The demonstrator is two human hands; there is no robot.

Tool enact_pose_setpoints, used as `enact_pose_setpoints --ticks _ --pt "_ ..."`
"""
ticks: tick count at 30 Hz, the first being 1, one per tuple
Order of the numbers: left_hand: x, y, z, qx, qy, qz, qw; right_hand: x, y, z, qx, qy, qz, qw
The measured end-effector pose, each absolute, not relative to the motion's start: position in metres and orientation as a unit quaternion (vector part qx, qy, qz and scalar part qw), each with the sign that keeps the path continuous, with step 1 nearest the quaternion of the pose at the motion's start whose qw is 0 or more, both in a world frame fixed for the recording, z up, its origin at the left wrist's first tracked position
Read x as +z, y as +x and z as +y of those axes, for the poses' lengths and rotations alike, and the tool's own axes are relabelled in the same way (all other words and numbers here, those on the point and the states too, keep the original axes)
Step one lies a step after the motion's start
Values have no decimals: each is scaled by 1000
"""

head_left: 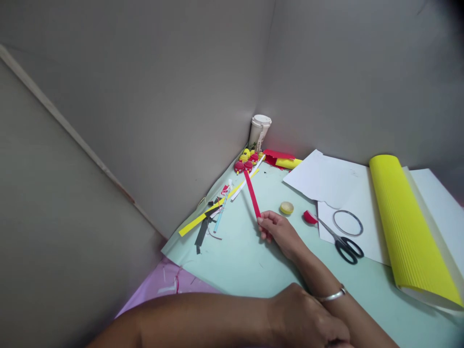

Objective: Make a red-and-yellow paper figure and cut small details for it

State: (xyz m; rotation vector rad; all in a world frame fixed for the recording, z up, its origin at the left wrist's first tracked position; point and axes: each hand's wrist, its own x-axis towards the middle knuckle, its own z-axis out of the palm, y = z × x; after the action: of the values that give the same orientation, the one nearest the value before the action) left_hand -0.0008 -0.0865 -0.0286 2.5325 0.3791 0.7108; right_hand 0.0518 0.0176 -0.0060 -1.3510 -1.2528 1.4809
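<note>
My right hand, with a silver bangle on its wrist, pinches the lower end of a red paper strip between thumb and fingers. The strip slants away toward a cluster of red and yellow paper pieces. At the bottom my left hand is curled closed beside my right forearm; its fingertips are mostly hidden. Just right of the right hand lie a small round yellow paper cup shape, a red one and black-handled scissors.
A white lidded cup stands in the corner between grey walls. Yellow and dark paper strips and a light blue pen lie left. Rightward are white sheets, a grey ring and a yellow corrugated roll.
</note>
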Motion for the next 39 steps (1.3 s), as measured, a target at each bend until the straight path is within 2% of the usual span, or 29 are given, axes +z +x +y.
enact_pose_setpoints --ticks 14,18,29,33,39 --pt "-27 -2 -84 256 915 139 277 -6 59 19 645 -471 -433 419" --pt "-28 -1 -83 297 894 142 304 -7 59 19 646 -467 -427 427" --pt "-11 -7 -77 413 751 309 413 -9 61 23 638 -458 -411 464" --pt "-5 -10 -74 453 709 376 389 -12 68 28 634 -453 -386 494" --pt "-10 -11 -88 383 797 317 343 -9 76 29 634 -431 -366 528"
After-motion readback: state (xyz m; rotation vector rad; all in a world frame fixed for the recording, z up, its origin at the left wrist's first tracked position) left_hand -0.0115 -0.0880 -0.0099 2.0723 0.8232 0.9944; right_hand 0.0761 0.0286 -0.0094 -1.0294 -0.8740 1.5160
